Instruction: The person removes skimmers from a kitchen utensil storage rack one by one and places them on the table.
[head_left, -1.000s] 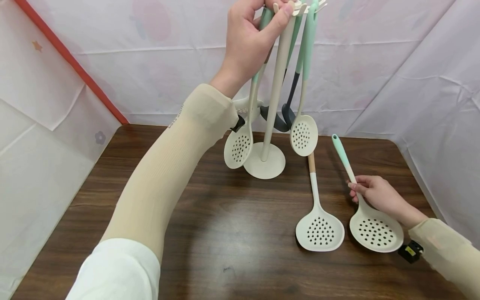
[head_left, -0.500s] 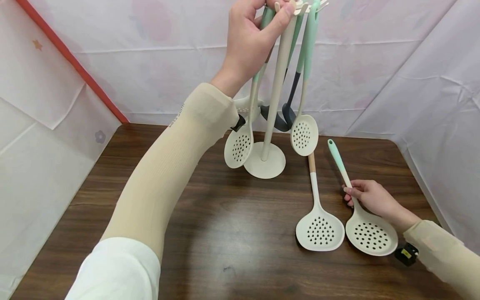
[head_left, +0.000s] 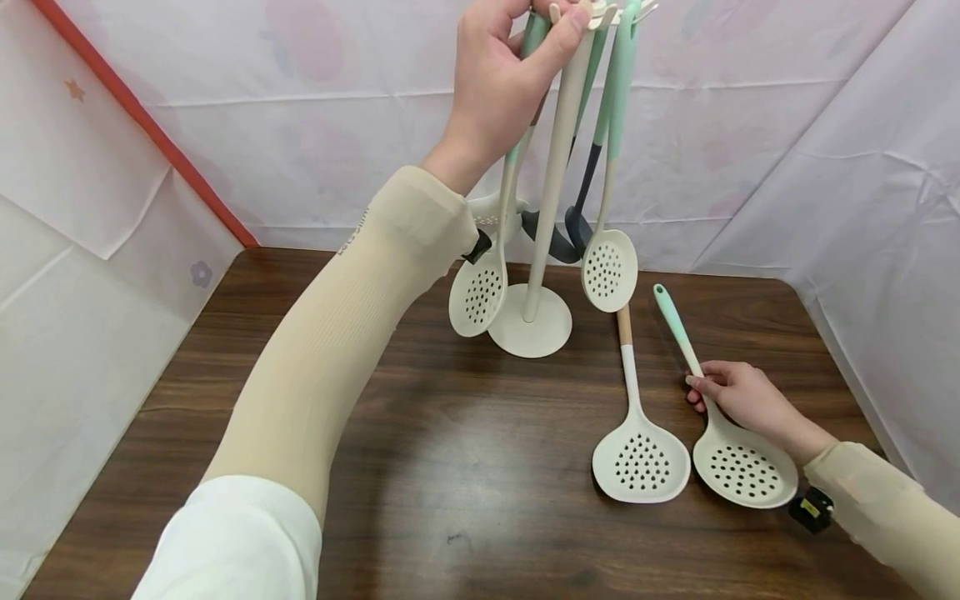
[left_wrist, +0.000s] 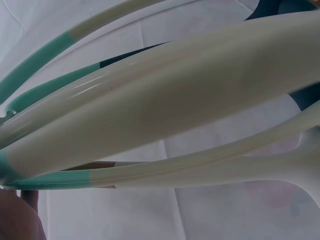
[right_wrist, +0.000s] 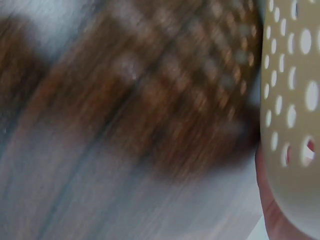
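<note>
My left hand [head_left: 504, 67] grips the top of a cream utensil stand [head_left: 529, 321], fingers curled round its pole and a hanging green handle. Several skimmers and dark ladles hang from it, among them a cream skimmer [head_left: 609, 271]. The pole [left_wrist: 165, 107] fills the left wrist view. My right hand [head_left: 738, 397] holds the neck of a green-handled skimmer [head_left: 744, 472] whose bowl rests on the wooden table [head_left: 420, 467]. Its perforated bowl [right_wrist: 292, 115] shows in the right wrist view. A wood-handled skimmer [head_left: 640, 462] lies beside it.
White sheeting with a red strip [head_left: 142, 125] walls the table on the left, back and right. A small black device [head_left: 810, 508] sits on my right wrist. Bare table lies left and in front of the stand.
My right hand has lowered the green-handled skimmer and shifted it slightly left, towards the wood-handled one. The left hand has stayed on the stand.
</note>
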